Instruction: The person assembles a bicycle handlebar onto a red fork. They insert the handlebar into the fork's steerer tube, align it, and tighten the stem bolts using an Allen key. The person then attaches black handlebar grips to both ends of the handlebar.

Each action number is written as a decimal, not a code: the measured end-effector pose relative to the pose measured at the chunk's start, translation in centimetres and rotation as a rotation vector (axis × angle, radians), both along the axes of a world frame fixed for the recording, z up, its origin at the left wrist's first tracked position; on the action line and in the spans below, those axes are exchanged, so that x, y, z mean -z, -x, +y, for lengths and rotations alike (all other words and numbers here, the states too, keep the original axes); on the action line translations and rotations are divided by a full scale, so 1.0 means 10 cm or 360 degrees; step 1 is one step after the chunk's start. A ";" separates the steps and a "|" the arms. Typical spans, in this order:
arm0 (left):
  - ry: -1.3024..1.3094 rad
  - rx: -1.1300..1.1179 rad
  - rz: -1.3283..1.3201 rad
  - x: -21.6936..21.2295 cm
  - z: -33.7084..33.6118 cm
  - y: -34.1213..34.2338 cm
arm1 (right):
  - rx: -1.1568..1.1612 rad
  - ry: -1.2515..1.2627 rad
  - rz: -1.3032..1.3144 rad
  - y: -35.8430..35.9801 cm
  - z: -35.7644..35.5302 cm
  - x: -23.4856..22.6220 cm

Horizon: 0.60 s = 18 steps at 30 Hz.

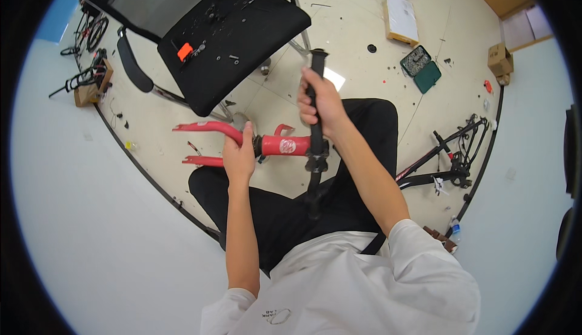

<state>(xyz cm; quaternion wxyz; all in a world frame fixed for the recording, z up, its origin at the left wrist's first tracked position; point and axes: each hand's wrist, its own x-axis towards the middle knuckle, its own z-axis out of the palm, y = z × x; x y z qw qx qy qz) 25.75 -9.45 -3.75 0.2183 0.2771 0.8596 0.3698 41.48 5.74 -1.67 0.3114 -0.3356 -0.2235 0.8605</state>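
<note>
A red bicycle fork point(209, 128) lies sideways across my lap, its two open ends pointing left. My left hand point(239, 158) is wrapped round the fork near its crown. To the right of that hand runs a short red head tube point(285, 146) with a round pale mark. A black handlebar point(316, 130) crosses its right end, fixed by a dark stem clamp point(316, 159). Around the handlebar's far half my right hand point(322, 103) is closed. The handlebar's near end rests over my black trousers.
Ahead stands a black chair point(233, 26) with screws, small parts and an orange piece on its seat. A black bicycle frame point(439, 159) lies at right. Farther off are a green case point(427, 77), a flat box point(401, 23) and a cardboard box point(500, 61). Bike parts sit at far left.
</note>
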 end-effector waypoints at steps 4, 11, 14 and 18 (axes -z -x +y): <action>-0.0009 -0.0027 0.0275 0.22 -0.07 0.16 | -0.0085 -0.0006 0.0065 0.14 -0.12 -0.05; -0.0091 -0.0034 0.0275 0.31 -0.13 0.35 | -0.0494 -0.0763 -0.0091 -0.18 -0.36 0.70; -0.0151 -0.0071 0.0239 0.34 -0.18 0.37 | -0.0673 -0.0967 0.0095 -0.45 -0.74 0.85; -0.0152 -0.0065 0.0208 0.38 -0.19 0.39 | -0.0609 -0.0999 0.0004 -0.52 -0.96 0.70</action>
